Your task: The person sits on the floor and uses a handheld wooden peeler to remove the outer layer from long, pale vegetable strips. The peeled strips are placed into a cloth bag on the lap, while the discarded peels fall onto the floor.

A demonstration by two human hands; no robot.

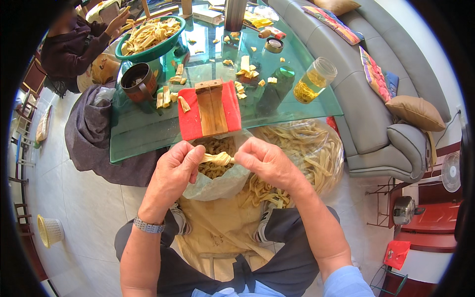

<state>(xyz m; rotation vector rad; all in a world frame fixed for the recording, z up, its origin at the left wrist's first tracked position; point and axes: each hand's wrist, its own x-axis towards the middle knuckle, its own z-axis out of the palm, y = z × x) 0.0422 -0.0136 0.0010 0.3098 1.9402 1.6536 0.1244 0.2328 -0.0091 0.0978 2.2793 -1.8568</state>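
Stretched between my two hands is a knotted pale-yellow strip [217,158], which looks like dried bean curd skin. My left hand [180,160] pinches one end, and my right hand [261,160] grips the other. Below the knot stands a whitish sack [207,189] full of small brownish-yellow pieces [215,144]. Just beyond my hands, a wooden block tool [211,111] lies on a red cloth [188,118] at the edge of the glass table [148,141]. To the right on the floor, a clear plastic bag [326,152] holds many long yellow strips [304,148].
A green basin [148,55] of yellow strips, a dark mug [139,81] and a tilted glass jar with yellow contents [315,80] are on the table. Broken pieces [246,68] lie scattered there. Another person [74,52] sits at upper left. A grey sofa [367,118] borders the right side.
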